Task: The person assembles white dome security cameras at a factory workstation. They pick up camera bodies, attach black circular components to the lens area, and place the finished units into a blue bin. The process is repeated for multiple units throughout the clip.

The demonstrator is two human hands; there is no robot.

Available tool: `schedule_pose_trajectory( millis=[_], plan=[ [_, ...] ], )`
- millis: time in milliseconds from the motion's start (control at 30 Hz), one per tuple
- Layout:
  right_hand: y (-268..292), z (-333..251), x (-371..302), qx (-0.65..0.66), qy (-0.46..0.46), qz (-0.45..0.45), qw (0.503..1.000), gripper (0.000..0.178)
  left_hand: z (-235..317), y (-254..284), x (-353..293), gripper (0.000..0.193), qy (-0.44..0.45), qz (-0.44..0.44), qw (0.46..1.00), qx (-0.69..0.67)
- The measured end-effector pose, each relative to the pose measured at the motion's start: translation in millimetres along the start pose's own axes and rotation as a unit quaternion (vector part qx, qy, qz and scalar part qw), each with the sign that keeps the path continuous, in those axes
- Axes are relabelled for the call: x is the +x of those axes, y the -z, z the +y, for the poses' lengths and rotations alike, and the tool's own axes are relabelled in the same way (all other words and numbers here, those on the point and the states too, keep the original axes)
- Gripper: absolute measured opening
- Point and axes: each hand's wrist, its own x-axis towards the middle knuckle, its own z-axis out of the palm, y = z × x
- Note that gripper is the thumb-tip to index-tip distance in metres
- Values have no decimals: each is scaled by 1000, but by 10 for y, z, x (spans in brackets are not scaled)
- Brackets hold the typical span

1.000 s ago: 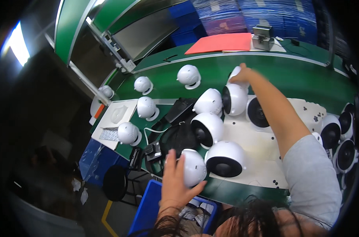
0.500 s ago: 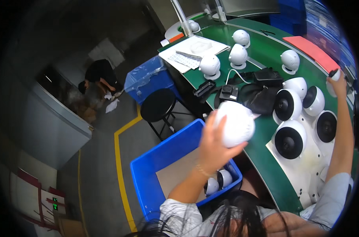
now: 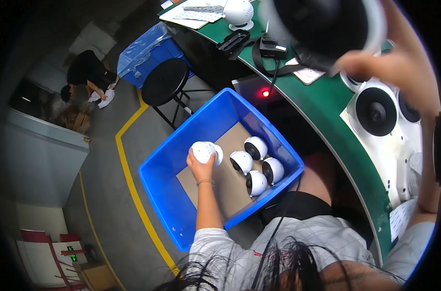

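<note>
My left hand (image 3: 200,169) is closed around a white ball-shaped camera (image 3: 204,151), inside the blue bin (image 3: 164,191). On the cardboard (image 3: 230,191) at the bin's bottom sit several more such cameras (image 3: 257,184) with black round fronts, to the right of that hand. At the upper right, close to my view, my right hand (image 3: 392,72) grips another white camera with a large black front (image 3: 322,34); it is blurred and cut off by the top edge.
A green curved workbench (image 3: 322,104) runs along the right, with a white tray (image 3: 371,155) of cameras, a black strap device (image 3: 273,47) and a standing camera (image 3: 238,13). Beyond the bin are a black stool (image 3: 165,81) and a plastic-lined blue crate (image 3: 142,53). A person (image 3: 89,70) bends at far left.
My left hand has carried its camera from beside the bench edge down into the blue bin. My right hand has come from the far right bench side toward me with a camera. The view has shifted.
</note>
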Motion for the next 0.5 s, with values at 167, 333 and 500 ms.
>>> schedule_pose_trajectory(
  millis=[167, 333, 500],
  plan=[
    [-1280, -261, 88, -23, -111, -163, 980, 79, -305, -469, -4, 88, 33, -23, 999, 8],
    [-2685, 75, -236, 70, -247, -363, 895, 90, -534, -548, -46, 90, 43, -19, 999, 21],
    [-3787, 707, -1156, 56, -323, -341, 881, 94, -354, -376, -29, 89, 75, -26, 997, 24]
  ],
)
